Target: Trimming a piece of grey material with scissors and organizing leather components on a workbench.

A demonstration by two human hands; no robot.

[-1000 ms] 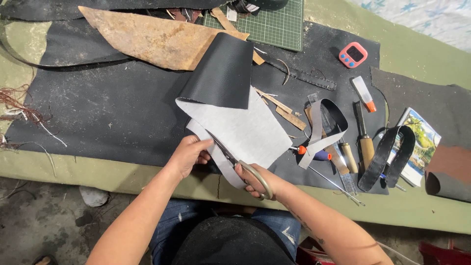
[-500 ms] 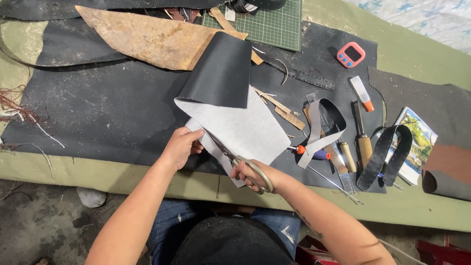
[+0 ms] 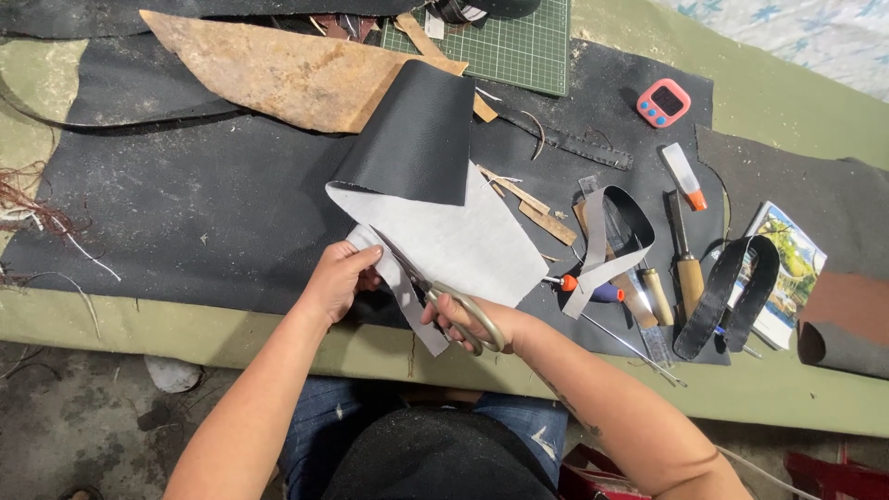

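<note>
A folded sheet of black leather with a pale grey underside lies on the bench before me. My right hand grips metal scissors, whose blades run up and left into the sheet's near edge. A narrow grey strip hangs cut along that edge. My left hand pinches the sheet's left corner beside the blades.
A tan leather scrap and green cutting mat lie at the back. To the right are black straps, wooden-handled tools, a glue tube, a pink timer, a booklet. Dark matting covers the olive bench.
The scissors have advanced up and left along the sheet's edge, lengthening the cut strip. My left hand shifted slightly left with the corner it holds.
</note>
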